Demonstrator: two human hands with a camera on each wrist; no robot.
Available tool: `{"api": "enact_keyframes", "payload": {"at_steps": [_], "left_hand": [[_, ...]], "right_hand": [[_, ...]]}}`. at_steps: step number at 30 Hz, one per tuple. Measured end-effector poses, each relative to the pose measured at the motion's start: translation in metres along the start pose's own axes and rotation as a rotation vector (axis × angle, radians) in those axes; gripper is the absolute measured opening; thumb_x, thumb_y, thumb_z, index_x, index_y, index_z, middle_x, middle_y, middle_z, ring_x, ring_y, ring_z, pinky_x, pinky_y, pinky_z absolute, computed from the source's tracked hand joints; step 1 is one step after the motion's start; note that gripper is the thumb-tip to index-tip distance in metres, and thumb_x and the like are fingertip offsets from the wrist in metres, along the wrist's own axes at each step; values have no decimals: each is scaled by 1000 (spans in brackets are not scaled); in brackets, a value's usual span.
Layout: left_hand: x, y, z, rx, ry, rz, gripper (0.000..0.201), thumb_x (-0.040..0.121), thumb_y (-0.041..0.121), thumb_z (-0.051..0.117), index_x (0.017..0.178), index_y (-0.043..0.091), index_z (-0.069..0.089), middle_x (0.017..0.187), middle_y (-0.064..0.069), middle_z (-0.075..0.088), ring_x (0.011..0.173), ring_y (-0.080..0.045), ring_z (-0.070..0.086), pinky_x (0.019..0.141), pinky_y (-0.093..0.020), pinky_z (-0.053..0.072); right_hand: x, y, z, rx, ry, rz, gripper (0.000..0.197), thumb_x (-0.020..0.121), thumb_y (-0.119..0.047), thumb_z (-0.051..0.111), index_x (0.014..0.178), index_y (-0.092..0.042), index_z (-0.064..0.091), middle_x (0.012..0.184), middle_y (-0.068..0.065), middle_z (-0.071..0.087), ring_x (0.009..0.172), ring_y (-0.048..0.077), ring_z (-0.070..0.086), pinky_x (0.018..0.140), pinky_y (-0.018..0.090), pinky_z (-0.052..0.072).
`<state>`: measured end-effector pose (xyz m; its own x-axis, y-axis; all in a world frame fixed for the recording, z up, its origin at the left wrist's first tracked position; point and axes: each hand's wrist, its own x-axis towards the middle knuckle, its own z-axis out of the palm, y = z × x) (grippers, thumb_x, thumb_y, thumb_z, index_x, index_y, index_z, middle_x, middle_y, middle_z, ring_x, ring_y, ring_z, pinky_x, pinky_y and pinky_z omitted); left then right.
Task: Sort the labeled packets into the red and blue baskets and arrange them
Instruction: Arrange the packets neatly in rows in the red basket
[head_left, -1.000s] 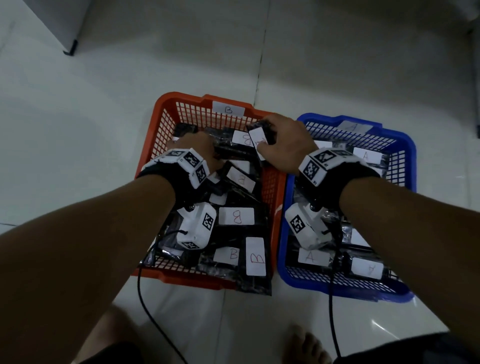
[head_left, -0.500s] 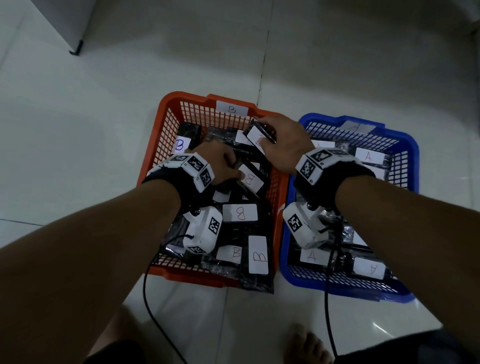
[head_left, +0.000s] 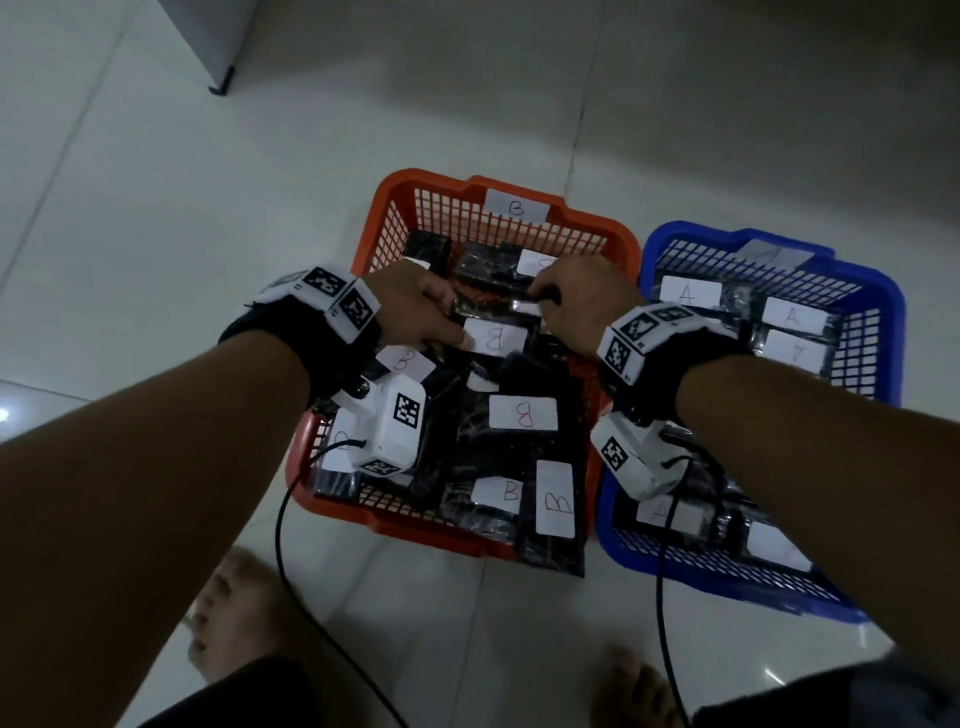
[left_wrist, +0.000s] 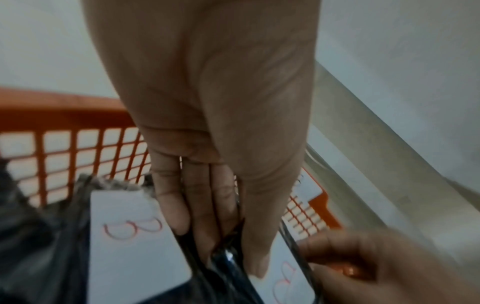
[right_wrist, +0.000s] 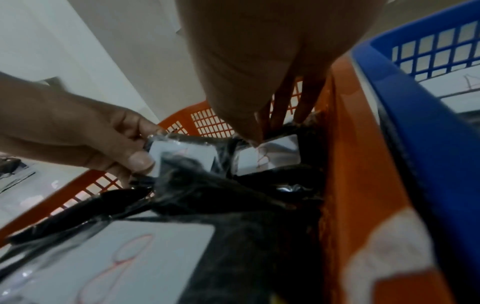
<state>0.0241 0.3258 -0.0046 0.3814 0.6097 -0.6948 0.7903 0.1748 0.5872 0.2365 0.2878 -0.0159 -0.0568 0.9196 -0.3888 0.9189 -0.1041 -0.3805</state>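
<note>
We reach both bare forearms forward and down, side by side, each wrist wrapped in a dark band carrying white marker blocks and a white camera unit slung beneath, a black cable trailing from each. Our left hand (head_left: 415, 306) is palm-down, its fingers (left_wrist: 202, 216) held straight and close together, the thumb laid alongside them and pinching. Our right hand (head_left: 582, 301) sits just beside it, knuckles up, the fingers curled under and the thumb (right_wrist: 246, 123) pointing down against them. The two hands nearly meet at the fingertips. Our bare feet show below the arms.
</note>
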Motion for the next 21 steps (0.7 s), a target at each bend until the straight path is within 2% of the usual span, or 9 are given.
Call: {"api": "enact_keyframes", "payload": {"at_steps": [2,5,6,8,11,13,16,18,21], "left_hand": [[0,1,2,-150,37,-25,36,72,25,83,90,-2,67,89,-12,74,86,-24,71,83,-35,58],[3,5,6,-282,92,-51,24,74,21,82,79,6,65,84,-11,73,81,-22,71,77,-31,60],[5,6,7,-297,105,-59,23,75,21,81,79,7,64,84,-10,72,78,-20,71,74,-28,60],[10,9,10,-310,107,-57,29,75,22,81,87,1,66,89,-12,73,84,-24,71,80,-35,59],[17,12,16,-308,95,-54,32,73,22,82,96,4,70,93,-9,74,91,-24,71,86,-38,57],[22,13,18,-211,134,-18,31,72,26,83,97,12,70,95,-3,72,90,-20,69,85,-32,56],[24,8,17,169,180,106,39,72,34,81,108,23,68,107,4,69,99,-14,64,88,-27,51],[23,3,17,370,146,144,49,75,40,77,121,27,65,121,4,65,107,-17,61,92,-29,48],[19,4,13,455,19,121,62,74,49,75,130,28,59,132,4,59,116,-19,56,100,-34,46]], "right_hand": [[-6,-1,-1,155,104,-31,29,94,-12,50,116,-15,69,114,4,69,102,20,64,91,30,52],[-10,0,-3,400,128,-26,30,94,-17,56,123,-19,64,99,-9,65,92,8,63,81,22,52],[-11,1,-4,401,84,-31,33,93,-22,60,125,-23,62,98,-13,61,89,5,61,78,20,50],[-12,3,-8,317,11,-67,42,89,-29,68,129,-26,57,109,-11,56,94,6,57,80,22,46],[-13,6,-12,233,-15,-119,40,87,-26,71,125,-23,60,112,-7,57,98,8,53,81,20,40],[-12,8,-14,244,-26,-108,29,90,-24,66,118,-23,62,102,-6,62,92,12,58,73,21,41],[-9,11,-22,101,-11,-55,26,93,-23,52,117,-26,61,98,-2,63,85,17,59,66,23,42],[-9,11,-25,-56,17,-25,30,92,-23,49,120,-25,59,107,2,63,90,20,58,70,25,43],[-12,9,-20,-275,107,-89,36,90,-21,54,126,-19,57,124,7,58,112,26,54,85,34,46]]}}
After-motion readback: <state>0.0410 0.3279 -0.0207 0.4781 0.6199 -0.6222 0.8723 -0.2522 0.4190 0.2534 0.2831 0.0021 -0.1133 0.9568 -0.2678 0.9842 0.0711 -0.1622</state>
